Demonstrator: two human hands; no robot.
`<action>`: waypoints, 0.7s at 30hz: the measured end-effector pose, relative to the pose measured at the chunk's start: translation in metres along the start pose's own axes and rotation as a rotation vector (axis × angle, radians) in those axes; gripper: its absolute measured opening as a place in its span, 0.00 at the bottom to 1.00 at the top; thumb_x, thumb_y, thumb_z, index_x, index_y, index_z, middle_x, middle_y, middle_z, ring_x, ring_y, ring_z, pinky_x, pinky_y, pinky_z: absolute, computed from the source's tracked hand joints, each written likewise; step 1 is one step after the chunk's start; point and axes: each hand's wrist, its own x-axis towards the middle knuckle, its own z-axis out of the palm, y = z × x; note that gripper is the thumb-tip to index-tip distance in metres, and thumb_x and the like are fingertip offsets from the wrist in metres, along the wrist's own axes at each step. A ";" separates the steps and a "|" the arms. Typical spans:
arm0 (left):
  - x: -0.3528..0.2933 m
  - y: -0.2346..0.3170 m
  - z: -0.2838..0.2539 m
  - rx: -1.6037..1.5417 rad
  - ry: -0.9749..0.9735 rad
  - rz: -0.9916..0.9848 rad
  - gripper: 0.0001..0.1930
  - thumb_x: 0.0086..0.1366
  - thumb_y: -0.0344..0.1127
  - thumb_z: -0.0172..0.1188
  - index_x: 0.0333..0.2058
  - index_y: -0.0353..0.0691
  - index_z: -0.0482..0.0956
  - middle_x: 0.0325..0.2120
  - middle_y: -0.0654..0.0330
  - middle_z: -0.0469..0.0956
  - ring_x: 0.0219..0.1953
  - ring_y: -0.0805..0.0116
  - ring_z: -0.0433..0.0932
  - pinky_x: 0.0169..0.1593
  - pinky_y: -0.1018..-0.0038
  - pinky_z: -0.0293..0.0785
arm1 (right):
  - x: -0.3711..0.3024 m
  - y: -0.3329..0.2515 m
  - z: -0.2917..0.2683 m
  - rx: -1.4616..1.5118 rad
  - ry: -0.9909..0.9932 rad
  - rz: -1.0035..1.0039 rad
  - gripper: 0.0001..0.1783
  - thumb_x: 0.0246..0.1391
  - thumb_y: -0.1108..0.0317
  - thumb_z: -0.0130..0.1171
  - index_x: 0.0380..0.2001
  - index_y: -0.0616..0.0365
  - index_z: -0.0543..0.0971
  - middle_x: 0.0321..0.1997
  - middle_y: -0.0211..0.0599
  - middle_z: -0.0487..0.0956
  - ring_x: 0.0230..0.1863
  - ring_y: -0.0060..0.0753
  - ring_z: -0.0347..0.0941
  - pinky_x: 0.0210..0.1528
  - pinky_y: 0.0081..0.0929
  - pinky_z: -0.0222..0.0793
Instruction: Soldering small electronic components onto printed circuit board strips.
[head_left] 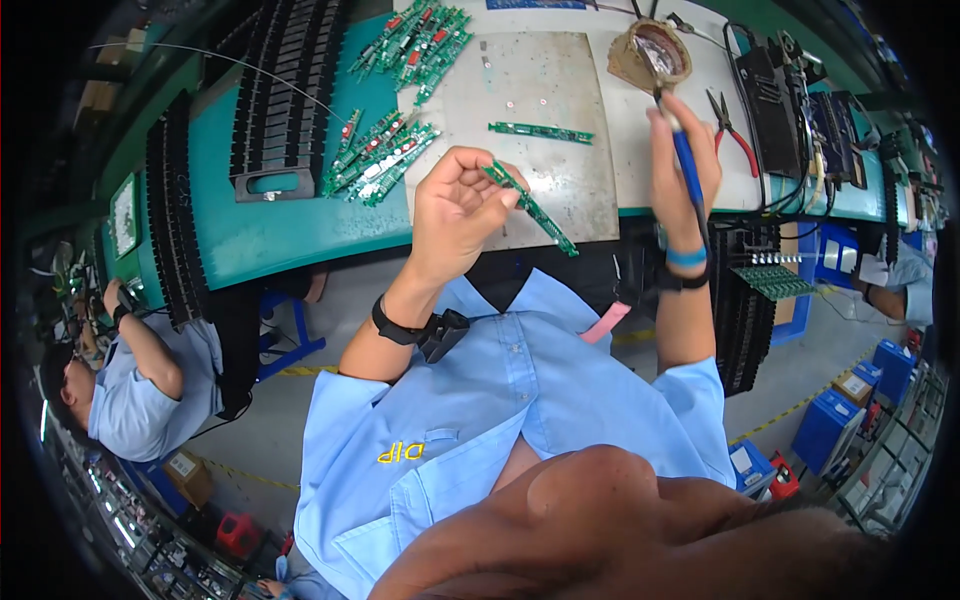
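Note:
Between the thumb and fingers of my left hand (455, 212) is a narrow green circuit board (538, 215), tilted over the near edge of a pale work mat (590, 195). My right hand (684, 170) grips a blue-handled soldering iron (686, 160). Its tip end points into a round, brownish cup (655, 52) at the back right; whether it touches the inside is hard to tell. A second narrow board (541, 132) lies flat on the mat beyond my left hand. Two piles of similar boards, a nearer pile (380, 155) and a farther pile (420, 45), lie to the left.
Black slotted racks (285, 100) stand on the green bench at the left. Red-handled pliers (735, 137) lie right of my right hand, beside dark equipment with cables (775, 110). A thin wire arcs over the left side. A co-worker (150, 370) sits at far left.

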 end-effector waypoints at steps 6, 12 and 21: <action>-0.003 -0.002 -0.001 0.068 -0.013 0.139 0.17 0.66 0.14 0.61 0.51 0.33 0.70 0.45 0.49 0.82 0.47 0.67 0.81 0.53 0.70 0.79 | -0.064 -0.055 -0.001 0.654 -0.315 0.153 0.24 0.66 0.77 0.63 0.62 0.62 0.68 0.44 0.54 0.86 0.47 0.40 0.85 0.49 0.35 0.82; -0.014 -0.002 0.006 0.183 -0.026 0.229 0.17 0.66 0.14 0.61 0.50 0.33 0.71 0.45 0.46 0.83 0.50 0.62 0.83 0.54 0.67 0.80 | -0.065 -0.059 0.005 0.542 -0.278 0.036 0.29 0.56 0.86 0.69 0.59 0.61 0.70 0.42 0.51 0.86 0.44 0.42 0.86 0.47 0.35 0.83; -0.023 0.007 -0.003 0.304 -0.110 0.242 0.16 0.64 0.12 0.62 0.46 0.35 0.72 0.45 0.44 0.83 0.49 0.56 0.85 0.53 0.63 0.83 | -0.066 -0.049 0.018 0.532 -0.114 -0.205 0.28 0.47 0.88 0.74 0.51 0.63 0.78 0.38 0.44 0.88 0.35 0.37 0.84 0.38 0.27 0.79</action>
